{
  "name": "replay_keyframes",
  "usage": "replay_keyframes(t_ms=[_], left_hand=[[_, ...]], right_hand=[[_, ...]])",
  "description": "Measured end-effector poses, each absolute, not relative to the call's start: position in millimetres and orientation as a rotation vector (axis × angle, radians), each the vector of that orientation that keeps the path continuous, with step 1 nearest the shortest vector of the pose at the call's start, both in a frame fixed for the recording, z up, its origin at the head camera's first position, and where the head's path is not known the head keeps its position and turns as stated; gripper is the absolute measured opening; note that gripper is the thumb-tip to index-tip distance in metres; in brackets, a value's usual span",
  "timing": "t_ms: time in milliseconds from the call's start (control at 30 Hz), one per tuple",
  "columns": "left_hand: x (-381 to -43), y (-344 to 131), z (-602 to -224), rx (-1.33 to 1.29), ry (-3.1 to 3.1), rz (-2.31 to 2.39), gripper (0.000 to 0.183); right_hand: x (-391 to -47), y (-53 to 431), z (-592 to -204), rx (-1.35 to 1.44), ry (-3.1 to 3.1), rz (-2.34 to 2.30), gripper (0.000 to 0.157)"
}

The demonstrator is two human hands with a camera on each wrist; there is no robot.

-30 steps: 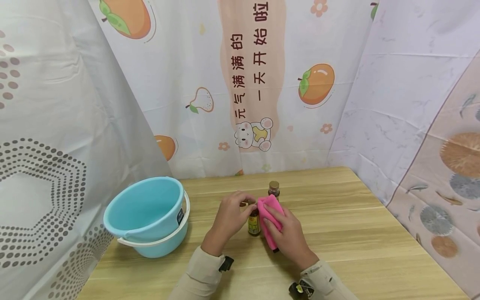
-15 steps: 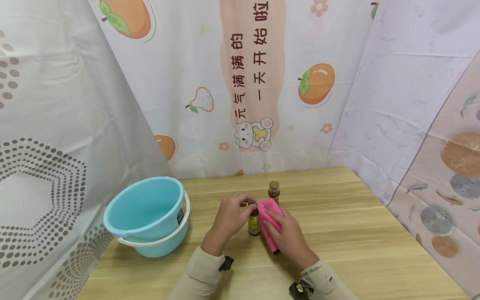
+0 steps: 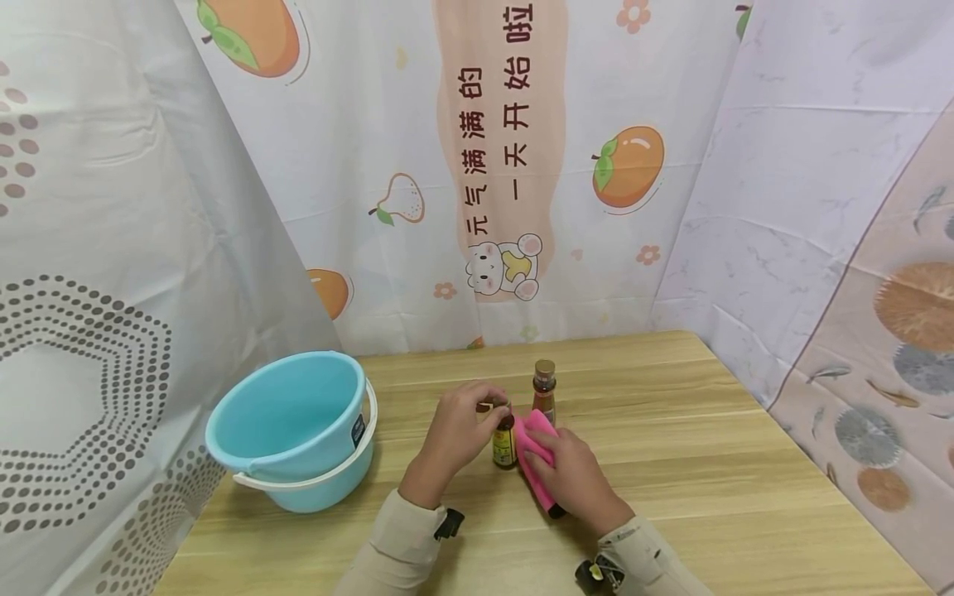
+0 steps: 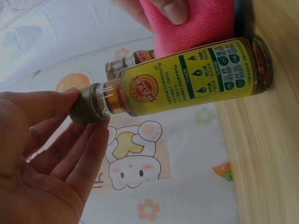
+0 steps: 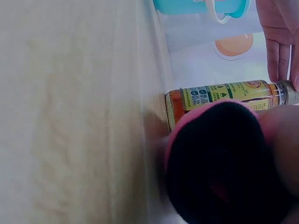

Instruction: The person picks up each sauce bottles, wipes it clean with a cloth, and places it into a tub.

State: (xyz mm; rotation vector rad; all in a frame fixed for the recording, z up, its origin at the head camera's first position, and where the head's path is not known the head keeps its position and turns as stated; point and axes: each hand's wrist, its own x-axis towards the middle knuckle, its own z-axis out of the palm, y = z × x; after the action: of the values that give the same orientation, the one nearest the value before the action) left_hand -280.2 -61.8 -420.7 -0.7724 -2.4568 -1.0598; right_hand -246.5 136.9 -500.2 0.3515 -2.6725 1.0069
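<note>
An upright glass seasoning bottle (image 3: 504, 447) with a yellow label and amber contents stands on the table. In the left wrist view, my left hand (image 4: 51, 154) pinches its brown cap (image 4: 88, 103) between thumb and fingers. My right hand (image 3: 577, 473) grips a folded pink cloth (image 3: 540, 424) at the bottle's right side. Seen from the left wrist, the fluffy cloth lies against the label's edge. Its dark side (image 5: 219, 158) fills the right wrist view's lower part and covers some of the bottle. Close behind stands a second brown-capped bottle (image 3: 544, 391), its lower part hidden by the cloth.
A light blue bucket (image 3: 298, 488) with a white handle (image 3: 313, 478) stands at the table's left. The wooden table (image 3: 708, 463) reaches back to a printed curtain (image 3: 417, 273), with more curtains at both sides.
My right hand's cloth has slid down the bottle's side, its upper edge now lower, so more of the rear bottle shows. My left hand has stayed at the cap.
</note>
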Motion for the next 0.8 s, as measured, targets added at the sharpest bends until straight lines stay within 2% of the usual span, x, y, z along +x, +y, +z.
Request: replay_keyframes(t_ms=[200, 467, 800], left_hand=[[-279.8, -61.4, -421.0, -0.778, -2.413, -1.038, 0.009], [-277.6, -59.7, -423.1, -0.683, -2.402, -0.954, 0.021], [-278.1, -59.9, -420.8, -0.670, -2.400, -1.018, 0.019]], right_hand=[[-246.2, 137.3, -501.8, 0.364, -2.694, 0.978, 0.037], [-246.9, 137.3, -502.6, 0.340, -2.710, 0.977, 0.036], [-246.3, 136.3, -502.3, 0.343, -2.666, 0.978, 0.037]])
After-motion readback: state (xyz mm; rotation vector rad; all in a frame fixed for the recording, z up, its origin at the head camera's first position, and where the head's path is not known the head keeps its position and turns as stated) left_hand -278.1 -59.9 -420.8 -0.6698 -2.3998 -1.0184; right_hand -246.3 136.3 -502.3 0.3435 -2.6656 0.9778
